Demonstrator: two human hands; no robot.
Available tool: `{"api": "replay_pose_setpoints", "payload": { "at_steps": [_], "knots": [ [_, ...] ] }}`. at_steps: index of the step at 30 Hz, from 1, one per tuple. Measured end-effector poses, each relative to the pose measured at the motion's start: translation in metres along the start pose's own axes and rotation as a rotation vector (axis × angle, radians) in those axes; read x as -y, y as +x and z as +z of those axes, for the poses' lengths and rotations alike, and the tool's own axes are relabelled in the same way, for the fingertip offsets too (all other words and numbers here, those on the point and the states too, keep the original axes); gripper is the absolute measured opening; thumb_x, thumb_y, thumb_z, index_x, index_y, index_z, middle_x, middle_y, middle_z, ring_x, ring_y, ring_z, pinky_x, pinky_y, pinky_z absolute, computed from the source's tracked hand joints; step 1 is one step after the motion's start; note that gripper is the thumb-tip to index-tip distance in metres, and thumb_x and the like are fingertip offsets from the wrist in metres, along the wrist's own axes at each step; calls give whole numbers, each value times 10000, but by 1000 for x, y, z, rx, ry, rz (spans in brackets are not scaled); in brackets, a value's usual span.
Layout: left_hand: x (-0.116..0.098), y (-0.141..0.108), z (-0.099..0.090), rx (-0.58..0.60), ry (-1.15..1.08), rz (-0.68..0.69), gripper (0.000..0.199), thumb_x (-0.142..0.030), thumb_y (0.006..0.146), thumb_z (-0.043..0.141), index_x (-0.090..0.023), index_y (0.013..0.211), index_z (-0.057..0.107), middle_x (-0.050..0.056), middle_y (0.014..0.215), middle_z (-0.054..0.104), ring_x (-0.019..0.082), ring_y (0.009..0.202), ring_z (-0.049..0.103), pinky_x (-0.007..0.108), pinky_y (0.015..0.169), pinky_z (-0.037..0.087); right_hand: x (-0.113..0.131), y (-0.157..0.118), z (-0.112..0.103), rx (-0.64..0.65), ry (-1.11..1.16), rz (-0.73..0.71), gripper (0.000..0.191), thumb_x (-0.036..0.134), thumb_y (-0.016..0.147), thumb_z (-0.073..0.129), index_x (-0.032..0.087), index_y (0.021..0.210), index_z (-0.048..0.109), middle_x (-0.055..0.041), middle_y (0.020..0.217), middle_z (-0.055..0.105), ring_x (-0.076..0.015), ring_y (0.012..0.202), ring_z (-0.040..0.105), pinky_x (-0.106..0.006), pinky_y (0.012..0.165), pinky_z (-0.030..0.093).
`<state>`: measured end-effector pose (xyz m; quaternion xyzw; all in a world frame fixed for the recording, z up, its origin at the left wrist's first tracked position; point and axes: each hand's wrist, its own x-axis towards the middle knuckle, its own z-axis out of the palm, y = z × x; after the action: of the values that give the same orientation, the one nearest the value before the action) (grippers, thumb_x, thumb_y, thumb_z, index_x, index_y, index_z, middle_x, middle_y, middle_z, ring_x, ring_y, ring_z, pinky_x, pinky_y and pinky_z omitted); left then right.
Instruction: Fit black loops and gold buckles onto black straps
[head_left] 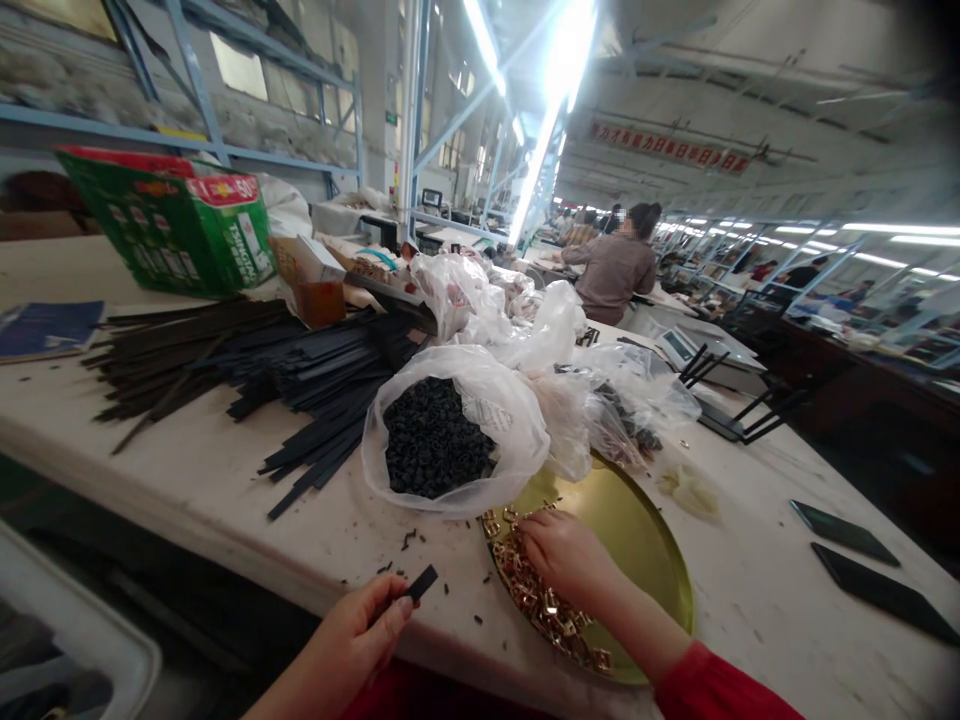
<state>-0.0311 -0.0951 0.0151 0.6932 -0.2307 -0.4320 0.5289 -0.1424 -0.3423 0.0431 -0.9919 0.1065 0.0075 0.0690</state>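
My left hand [369, 622] pinches a black strap [422, 582] between thumb and fingers near the table's front edge. One end of the strap sticks out toward the table; the rest is hidden in the hand. My right hand [564, 556] is over a round gold tray [651, 535], its curled fingertips down among small gold metal buckles [551, 618]. Whatever those fingers grip is hidden. Just beyond the hands stands an open clear plastic bag [517, 440], filled with small black loops [435, 440]. Loose black bits lie between the bag and my left hand.
Bundles of black straps [315, 375] spread to the left of the bag. Behind are a green carton [180, 235] and more plastic bags [465, 295]. Two dark flat objects [847, 530] and a black rack [735, 405] lie right. A person [615, 270] sits farther back.
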Motion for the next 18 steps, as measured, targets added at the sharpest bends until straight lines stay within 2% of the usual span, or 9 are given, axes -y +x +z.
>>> {"api": "replay_pose_setpoints", "payload": {
  "at_steps": [2,5,7,10,14,18],
  "knots": [
    [-5,2,-1,-17,-1,17,528,-679,676,494,-157,754,510,-59,518,382,97,447,328,211,431,267,5,6,-14,-76,24,-22,283,170,864,385,187,991,637,-83,943,660,-202,877,593,-304,797,440],
    [-13,7,0,-37,0,14,534,-687,671,490,-161,761,516,-52,531,390,104,453,350,214,427,278,13,42,-25,-188,114,-17,289,159,880,375,201,1068,590,-69,1075,621,-173,984,564,-269,866,410],
    [-16,11,0,-40,-10,-1,549,-702,663,480,-165,772,501,-66,510,364,95,424,320,208,401,254,15,74,-19,-169,138,87,284,136,876,385,200,1069,583,-67,1070,623,-161,979,572,-252,854,409],
    [-14,15,-1,-38,-19,-11,556,-711,656,480,-168,776,487,-84,488,328,82,403,279,198,380,225,10,107,2,-126,139,199,174,123,800,505,166,918,626,-94,906,654,-209,857,611,-294,748,434],
    [-10,16,-1,-23,-22,-42,548,-702,663,473,-169,789,482,-91,477,322,79,387,269,197,372,208,4,115,22,-137,193,247,131,128,730,584,168,851,619,-100,874,639,-235,842,605,-319,728,423],
    [-15,16,0,-31,4,0,496,-656,689,477,-166,769,480,-81,482,351,83,404,299,198,391,233,10,100,12,-217,342,253,160,130,752,530,161,891,602,-95,894,629,-217,868,582,-324,783,410]
  ]
}}
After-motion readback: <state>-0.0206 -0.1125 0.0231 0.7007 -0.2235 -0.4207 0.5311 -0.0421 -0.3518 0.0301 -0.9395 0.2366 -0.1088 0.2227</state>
